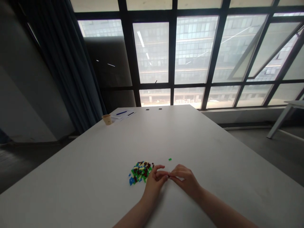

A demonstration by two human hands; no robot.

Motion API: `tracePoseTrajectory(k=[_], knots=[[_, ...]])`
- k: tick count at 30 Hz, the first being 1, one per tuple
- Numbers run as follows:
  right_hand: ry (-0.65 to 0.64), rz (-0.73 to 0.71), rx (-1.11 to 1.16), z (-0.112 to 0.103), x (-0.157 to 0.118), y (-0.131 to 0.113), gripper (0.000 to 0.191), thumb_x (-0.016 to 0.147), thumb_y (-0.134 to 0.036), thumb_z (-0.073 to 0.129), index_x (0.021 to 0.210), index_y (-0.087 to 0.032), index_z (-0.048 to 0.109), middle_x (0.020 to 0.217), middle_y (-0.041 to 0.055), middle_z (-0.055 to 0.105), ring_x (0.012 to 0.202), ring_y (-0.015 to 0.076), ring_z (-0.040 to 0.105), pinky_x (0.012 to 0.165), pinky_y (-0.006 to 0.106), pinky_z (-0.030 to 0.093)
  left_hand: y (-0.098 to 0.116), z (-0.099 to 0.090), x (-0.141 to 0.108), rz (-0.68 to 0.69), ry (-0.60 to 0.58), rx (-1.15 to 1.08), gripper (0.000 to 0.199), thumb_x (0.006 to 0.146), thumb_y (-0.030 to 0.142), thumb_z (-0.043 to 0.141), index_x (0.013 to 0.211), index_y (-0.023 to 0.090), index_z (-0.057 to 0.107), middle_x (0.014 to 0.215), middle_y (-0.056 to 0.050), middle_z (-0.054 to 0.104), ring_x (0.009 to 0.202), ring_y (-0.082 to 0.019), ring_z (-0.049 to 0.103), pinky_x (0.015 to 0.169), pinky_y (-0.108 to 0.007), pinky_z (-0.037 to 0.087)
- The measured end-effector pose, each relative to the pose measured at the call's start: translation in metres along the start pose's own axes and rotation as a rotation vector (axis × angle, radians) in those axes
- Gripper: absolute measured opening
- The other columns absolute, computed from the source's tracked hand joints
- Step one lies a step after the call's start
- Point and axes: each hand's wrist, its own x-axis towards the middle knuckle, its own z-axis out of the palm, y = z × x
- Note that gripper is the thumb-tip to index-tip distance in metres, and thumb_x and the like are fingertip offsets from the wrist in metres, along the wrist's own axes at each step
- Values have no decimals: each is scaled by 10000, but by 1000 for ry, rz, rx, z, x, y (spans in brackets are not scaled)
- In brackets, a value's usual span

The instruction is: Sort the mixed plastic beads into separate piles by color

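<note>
My left hand [155,180] and my right hand [185,178] meet fingertip to fingertip just above the white table [163,136]. Between their pinched thumbs and fingers is a small dark toy brick [168,175], mostly hidden by the fingertips. Right beside my left hand, on its left, lies a loose pile of tiny toy bricks [141,169] in green, blue, dark brown and pale yellow; the hand covers part of its right edge. A single green brick [170,159] lies apart, a little beyond my fingers.
At the table's far left stand a paper cup [107,119] and some paper sheets [122,114] with a blue pen [121,112] on them. Two dark round discs [147,109] show near the far edge. Windows and a dark curtain [68,69] lie beyond.
</note>
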Motion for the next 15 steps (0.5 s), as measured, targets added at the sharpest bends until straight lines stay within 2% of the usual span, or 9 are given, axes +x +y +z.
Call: tracePoseTrajectory(k=[8, 15], knots=[[-6, 146, 34, -3, -1, -4, 113, 769, -253, 577, 777, -199, 676, 728, 42, 668, 700, 136, 588, 681, 263, 466, 3, 9, -3, 118, 15, 116, 336, 581, 184, 697, 854, 175, 502, 689, 4, 637, 686, -123, 600, 691, -241, 451], [-23, 336, 63, -2, -2, -5, 151, 740, -311, 587, 779, -199, 681, 696, 26, 648, 630, 118, 556, 603, 235, 448, 0, 7, -5, 192, -3, 240, 289, 637, 203, 654, 880, 175, 500, 730, -8, 618, 715, -129, 591, 707, -258, 453]])
